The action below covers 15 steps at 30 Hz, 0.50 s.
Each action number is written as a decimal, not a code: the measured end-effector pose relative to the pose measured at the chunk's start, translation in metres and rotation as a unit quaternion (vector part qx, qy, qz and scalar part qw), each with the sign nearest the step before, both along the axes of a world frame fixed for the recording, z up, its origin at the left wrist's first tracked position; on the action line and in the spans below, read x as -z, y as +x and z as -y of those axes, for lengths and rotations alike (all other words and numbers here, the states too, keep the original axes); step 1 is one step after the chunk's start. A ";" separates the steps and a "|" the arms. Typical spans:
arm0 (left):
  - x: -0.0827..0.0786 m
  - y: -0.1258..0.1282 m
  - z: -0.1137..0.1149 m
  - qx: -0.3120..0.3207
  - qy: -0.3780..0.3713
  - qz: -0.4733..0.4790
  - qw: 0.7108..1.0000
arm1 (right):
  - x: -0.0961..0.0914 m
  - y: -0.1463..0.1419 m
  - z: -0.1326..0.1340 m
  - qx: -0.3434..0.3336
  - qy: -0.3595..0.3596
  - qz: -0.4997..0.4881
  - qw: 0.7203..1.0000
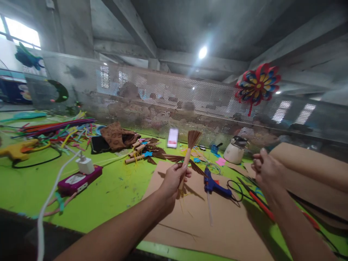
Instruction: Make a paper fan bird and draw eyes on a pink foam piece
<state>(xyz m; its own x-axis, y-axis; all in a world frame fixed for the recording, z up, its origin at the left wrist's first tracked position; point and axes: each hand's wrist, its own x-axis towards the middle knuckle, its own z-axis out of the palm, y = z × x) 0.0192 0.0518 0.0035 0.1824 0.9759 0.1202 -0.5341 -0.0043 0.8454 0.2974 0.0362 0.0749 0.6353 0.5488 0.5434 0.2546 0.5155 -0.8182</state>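
Note:
My left hand (174,181) is wrapped round the rolled-paper handle of a small brown paper broom (191,146), its pleated fan pointing up, above a sheet of brown kraft paper (176,221). Yellow strands hang below the handle. A blue hot glue gun (216,185) lies on the sheet just right of that hand, a clear glue stick (210,210) sticking out. My right hand (266,168) is raised at the right with its fingers curled together; what they hold, if anything, is too small to tell. Red-handled scissors (259,203) lie under the right forearm.
More paper brooms (144,148) lie behind on the green table (116,203). A purple power strip (80,180) with a white plug, a yellow glue gun (19,149) and pipe cleaners (59,125) are left. A white jug (235,150) and kraft roll (310,163) stand right, before a perforated screen (163,94).

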 end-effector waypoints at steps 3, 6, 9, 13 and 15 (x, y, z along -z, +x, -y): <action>0.000 0.000 -0.002 -0.012 0.005 -0.003 1.000 | 0.023 -0.003 -0.013 -0.022 -0.026 -0.023 0.999; 0.000 -0.002 -0.004 -0.021 0.001 -0.008 1.000 | 0.050 -0.017 -0.022 -0.042 -0.074 -0.012 0.996; -0.002 -0.004 -0.008 -0.032 -0.010 -0.013 0.999 | 0.067 -0.029 -0.021 -0.077 -0.140 0.028 0.987; -0.004 -0.005 -0.011 -0.034 -0.025 -0.013 0.999 | 0.069 -0.042 -0.009 -0.118 -0.188 0.078 0.972; -0.006 -0.004 -0.008 -0.025 -0.023 -0.012 0.999 | 0.064 -0.050 -0.003 -0.128 -0.185 0.088 0.970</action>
